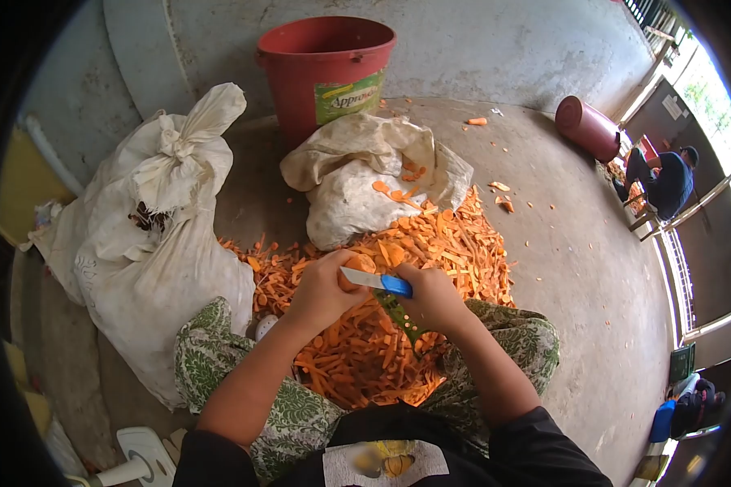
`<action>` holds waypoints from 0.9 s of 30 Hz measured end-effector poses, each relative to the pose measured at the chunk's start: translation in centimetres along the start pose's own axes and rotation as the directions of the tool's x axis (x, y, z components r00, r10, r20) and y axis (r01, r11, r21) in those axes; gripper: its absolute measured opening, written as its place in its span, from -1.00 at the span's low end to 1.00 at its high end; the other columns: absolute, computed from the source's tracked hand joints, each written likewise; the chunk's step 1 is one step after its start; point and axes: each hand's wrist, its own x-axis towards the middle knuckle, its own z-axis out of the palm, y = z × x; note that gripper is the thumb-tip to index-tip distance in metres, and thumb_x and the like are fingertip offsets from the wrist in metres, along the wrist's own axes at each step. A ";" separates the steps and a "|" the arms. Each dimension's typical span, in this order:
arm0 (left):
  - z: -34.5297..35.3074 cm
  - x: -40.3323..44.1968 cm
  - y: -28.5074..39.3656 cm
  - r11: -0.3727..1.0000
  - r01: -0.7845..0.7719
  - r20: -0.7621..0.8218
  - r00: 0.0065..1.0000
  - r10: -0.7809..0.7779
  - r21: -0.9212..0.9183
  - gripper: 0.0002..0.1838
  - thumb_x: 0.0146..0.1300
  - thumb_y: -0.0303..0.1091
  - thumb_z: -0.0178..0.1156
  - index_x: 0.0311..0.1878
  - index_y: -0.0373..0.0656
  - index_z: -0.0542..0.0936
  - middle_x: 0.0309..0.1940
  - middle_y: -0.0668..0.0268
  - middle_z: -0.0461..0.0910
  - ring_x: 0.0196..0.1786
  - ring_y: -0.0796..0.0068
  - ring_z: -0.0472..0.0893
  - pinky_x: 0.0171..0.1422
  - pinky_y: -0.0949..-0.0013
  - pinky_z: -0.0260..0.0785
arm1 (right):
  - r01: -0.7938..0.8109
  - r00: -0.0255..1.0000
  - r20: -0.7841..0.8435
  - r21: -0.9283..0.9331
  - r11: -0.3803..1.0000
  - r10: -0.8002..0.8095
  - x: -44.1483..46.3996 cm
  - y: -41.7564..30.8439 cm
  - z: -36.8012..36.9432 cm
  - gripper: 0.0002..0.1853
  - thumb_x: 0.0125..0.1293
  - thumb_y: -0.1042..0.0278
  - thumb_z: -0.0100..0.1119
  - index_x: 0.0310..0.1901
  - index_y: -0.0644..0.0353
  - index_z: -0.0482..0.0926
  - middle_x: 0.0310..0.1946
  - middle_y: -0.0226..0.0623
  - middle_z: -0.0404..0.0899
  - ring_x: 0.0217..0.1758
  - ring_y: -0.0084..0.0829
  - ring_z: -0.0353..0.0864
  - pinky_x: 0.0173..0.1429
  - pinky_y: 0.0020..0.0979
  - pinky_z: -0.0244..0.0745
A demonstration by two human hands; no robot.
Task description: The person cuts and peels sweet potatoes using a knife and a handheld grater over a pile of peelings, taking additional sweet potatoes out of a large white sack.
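My left hand (323,286) is closed round a thick orange carrot (359,264), held up in front of me. In my right hand (434,297) is a knife (370,279) with a blue handle, its pale blade lying across the carrot and pointing left. An orange slice (394,252) shows between the two hands; whether it is attached or falling, I cannot tell. Under my hands, a large heap of carrot peelings and cut ends (467,258) spreads over the floor between my legs. A green strip (398,315) hangs below my right hand.
A tied white sack (158,268) stands at my left. A crumpled open sack (341,211) lies beyond the heap, before a red bucket (300,89) by the wall. A dark red bin (585,128) lies tipped at the right. Another person (670,183) sits farther off.
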 end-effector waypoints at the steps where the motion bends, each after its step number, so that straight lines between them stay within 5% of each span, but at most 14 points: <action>1: 0.0 0.1 0.1 1.000 -0.011 -0.001 1.000 0.011 0.004 -0.63 -0.17 -0.50 0.32 -0.22 -0.28 0.48 -0.43 0.22 0.52 -0.45 0.41 0.56 -0.34 0.40 0.38 | -0.002 1.000 -0.001 0.000 1.000 0.002 -0.1 0.0 0.0 -0.86 -0.02 0.44 0.14 -0.36 0.19 0.46 -0.65 -0.11 0.46 -0.52 -0.06 0.50 -0.41 -0.17 0.36; 10: 0.4 0.2 0.1 0.981 -0.166 0.035 0.986 0.163 0.101 -0.58 -0.23 -0.46 0.37 -0.21 -0.23 0.50 -0.34 0.22 0.55 -0.39 0.33 0.59 -0.29 0.37 0.43 | -0.059 0.998 0.003 0.095 0.994 0.059 -0.1 0.5 0.7 -0.86 0.02 0.42 0.13 -0.34 0.21 0.48 -0.60 -0.04 0.49 -0.47 -0.01 0.50 -0.37 -0.16 0.37; 13: 0.5 -0.9 1.5 0.931 -0.346 0.186 0.928 0.323 0.111 -0.57 -0.25 -0.42 0.39 -0.21 -0.18 0.51 -0.29 0.21 0.55 -0.24 0.28 0.58 -0.18 0.30 0.42 | -0.178 0.978 -0.069 0.237 0.955 0.199 1.2 2.5 1.2 -0.85 0.11 0.34 0.09 -0.37 0.23 0.53 -0.55 -0.01 0.52 -0.45 -0.06 0.53 -0.34 -0.19 0.39; 15: 1.4 -1.9 2.8 0.898 -0.439 0.241 0.875 0.420 0.030 -0.56 -0.27 -0.38 0.40 -0.21 -0.14 0.51 -0.26 0.22 0.54 -0.13 0.23 0.53 -0.07 0.23 0.39 | -0.549 0.836 0.014 0.018 0.835 0.549 3.7 8.1 2.6 -0.73 0.15 0.21 0.07 -0.28 0.25 0.57 -0.48 0.03 0.55 -0.41 -0.06 0.57 -0.29 -0.20 0.44; 16: 1.8 -2.0 2.8 0.907 -0.418 0.231 0.879 0.417 -0.046 -0.54 -0.29 -0.41 0.42 -0.21 -0.12 0.50 -0.29 0.25 0.54 -0.19 0.23 0.54 -0.09 0.24 0.39 | -0.554 0.832 0.007 0.022 0.832 0.554 4.1 9.4 3.7 -0.73 0.15 0.21 0.07 -0.28 0.25 0.57 -0.48 0.03 0.55 -0.41 -0.06 0.57 -0.29 -0.20 0.44; 19: 1.6 -1.3 2.5 0.915 -0.391 0.212 0.890 0.404 -0.102 -0.53 -0.29 -0.40 0.44 -0.21 -0.04 0.49 -0.26 0.26 0.47 -0.21 0.23 0.50 -0.06 0.22 0.35 | -0.496 0.868 0.063 0.168 0.852 0.493 4.0 9.6 5.5 -0.69 0.18 0.15 0.03 -0.38 0.27 0.58 -0.50 0.01 0.55 -0.45 -0.06 0.56 -0.30 -0.20 0.44; 21: 1.4 -0.7 3.2 0.871 -0.458 0.116 0.889 0.444 0.178 -0.52 -0.25 -0.37 0.45 -0.17 0.02 0.50 -0.21 0.26 0.36 -0.14 0.25 0.43 -0.02 0.24 0.30 | -0.471 0.881 0.129 0.176 0.864 0.454 3.5 6.7 6.4 -0.69 0.17 0.15 0.07 -0.45 0.29 0.56 -0.55 -0.05 0.55 -0.47 -0.11 0.56 -0.31 -0.21 0.45; 23: 1.9 -0.7 2.6 0.910 -0.393 0.157 0.915 0.372 0.133 -0.52 -0.22 -0.34 0.44 -0.15 0.04 0.49 -0.18 0.28 0.26 -0.11 0.27 0.36 -0.01 0.27 0.27 | -0.204 0.976 0.166 0.450 0.869 0.143 2.6 7.4 9.2 -0.72 0.17 0.15 0.11 -0.39 0.25 0.55 -0.53 -0.14 0.56 -0.45 -0.21 0.58 -0.31 -0.28 0.46; 24: 2.1 -0.6 2.3 0.921 -0.382 0.159 0.916 0.367 0.076 -0.52 -0.22 -0.34 0.45 -0.14 0.02 0.49 -0.19 0.27 0.29 -0.12 0.27 0.38 -0.02 0.26 0.29 | -0.203 0.976 0.163 0.450 0.870 0.143 3.0 7.6 11.0 -0.72 0.17 0.15 0.11 -0.39 0.25 0.55 -0.53 -0.14 0.56 -0.45 -0.21 0.58 -0.31 -0.28 0.46; 26: 2.3 -0.5 2.1 0.929 -0.369 0.161 0.919 0.361 0.020 -0.51 -0.21 -0.34 0.45 -0.14 0.00 0.49 -0.19 0.26 0.33 -0.13 0.27 0.41 -0.03 0.26 0.31 | 0.325 0.944 -0.197 0.706 0.629 -0.266 4.0 7.7 14.0 -0.74 0.16 0.18 0.15 -0.30 0.23 0.54 -0.45 -0.25 0.58 -0.41 -0.39 0.60 -0.30 -0.40 0.46; 27: 2.4 -0.5 2.1 0.939 -0.342 0.089 0.937 0.338 0.025 -0.51 -0.21 -0.35 0.45 -0.15 -0.05 0.48 -0.21 0.25 0.36 -0.14 0.26 0.44 -0.05 0.27 0.33 | 0.324 0.944 -0.197 0.707 0.628 -0.266 4.0 7.5 13.5 -0.74 0.16 0.18 0.15 -0.30 0.23 0.54 -0.45 -0.25 0.58 -0.41 -0.39 0.60 -0.30 -0.40 0.46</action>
